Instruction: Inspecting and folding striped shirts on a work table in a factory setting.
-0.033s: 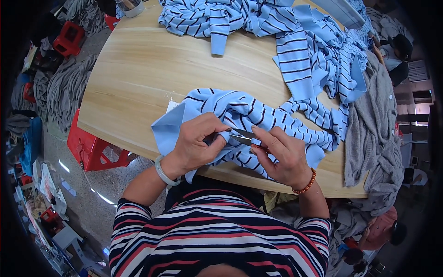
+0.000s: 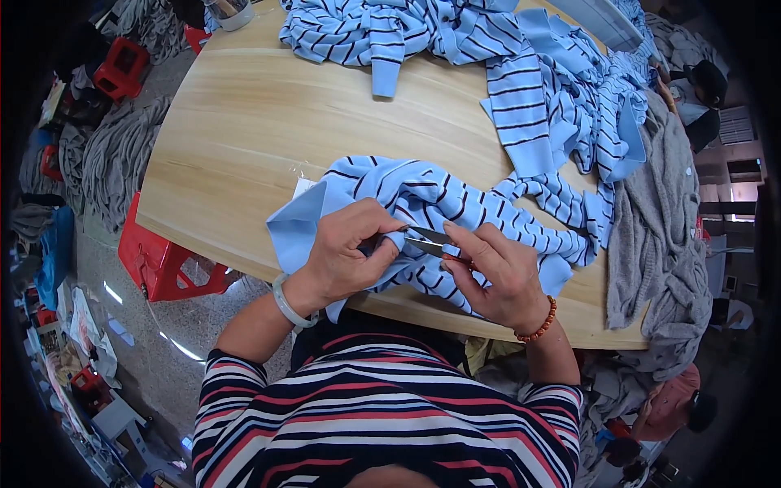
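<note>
The white label [image 2: 303, 188] is the one tag that shows plainly, peeping out by the plain blue band at the left end of the blue striped garment [image 2: 480, 210], and any print on it is too small to read. That garment lies bunched along the near edge of the pale wooden table [image 2: 268, 134], its dark stripes running in crumpled folds to the right. The left hand [image 2: 350, 244] has its grip pressed together, thumb and forefinger pinching a small bit of light-blue cloth above the rest. The right hand [image 2: 498, 272] has its grip closed around a pair of snips [image 2: 429, 237], whose dark blades stand parted and point left at the pinched cloth (whether the tips touch it, I cannot tell). Any mark on the blades is likewise too small to make out. A white bangle [image 2: 289, 305] circles the left wrist, and a string of brown beads [image 2: 538, 321] the right; the person's striped shirt [image 2: 366, 419] fills the lower middle. More striped garments [image 2: 399, 32] are heaped along the far side and the right of the table, with a grey knit [image 2: 651, 244] hanging over its right edge. A red stool [image 2: 167, 260] stands on the floor, just beyond the table's left edge.
</note>
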Tool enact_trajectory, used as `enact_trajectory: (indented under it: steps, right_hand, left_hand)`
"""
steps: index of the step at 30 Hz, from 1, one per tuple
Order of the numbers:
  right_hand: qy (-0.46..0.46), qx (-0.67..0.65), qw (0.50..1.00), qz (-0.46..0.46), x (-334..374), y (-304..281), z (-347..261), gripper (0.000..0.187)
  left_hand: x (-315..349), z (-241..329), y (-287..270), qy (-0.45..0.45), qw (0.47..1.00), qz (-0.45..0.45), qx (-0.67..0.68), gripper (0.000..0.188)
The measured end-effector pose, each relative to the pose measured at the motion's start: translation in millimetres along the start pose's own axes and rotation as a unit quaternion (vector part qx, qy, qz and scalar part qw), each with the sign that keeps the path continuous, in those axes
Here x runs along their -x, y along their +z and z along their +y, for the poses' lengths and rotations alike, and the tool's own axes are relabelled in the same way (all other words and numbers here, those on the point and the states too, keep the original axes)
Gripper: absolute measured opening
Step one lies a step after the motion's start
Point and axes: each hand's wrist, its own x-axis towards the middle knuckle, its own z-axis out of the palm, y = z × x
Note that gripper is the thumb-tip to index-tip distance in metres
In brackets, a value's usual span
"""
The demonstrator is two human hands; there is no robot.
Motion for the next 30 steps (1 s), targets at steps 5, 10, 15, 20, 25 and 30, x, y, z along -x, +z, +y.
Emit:
enact_trajectory:
  steps: [5,10,15,20,25,30]
  right_hand:
    - [0.023,-0.022,0.999,0.007,1.1,1.3,0.9,0.043]
    - [0.025,-0.022,0.999,0.005,0.7,2.0,1.2,0.043]
    - [0.018,-0.029,0.999,-0.002,-0.2,0.8,-0.9,0.044]
    - [0.021,-0.023,1.0,-0.003,0.1,-0.5,-0.6,0.044]
    - [0.021,-0.02,1.0,-0.007,1.9,-0.5,-0.1,0.043]
    - [0.027,-0.041,0.999,-0.009,1.1,2.7,-2.0,0.043]
  left_hand:
    - [2.5,-1.1,0.1,-0.006,1.0,-0.001,0.026,0.017]
    - [3.8,-3.0,1.4,-0.003,0.999,0.006,0.034,0.017]
    - [2.7,-0.5,0.2,-0.011,1.0,-0.003,0.024,0.017]
    - [2.9,0.2,0.5,-0.002,1.0,0.004,0.018,0.017]
    - [3.7,-1.2,1.6,-0.004,1.0,0.008,0.02,0.017]
    - [4.9,-2.3,1.5,-0.017,0.999,0.007,0.034,0.016]
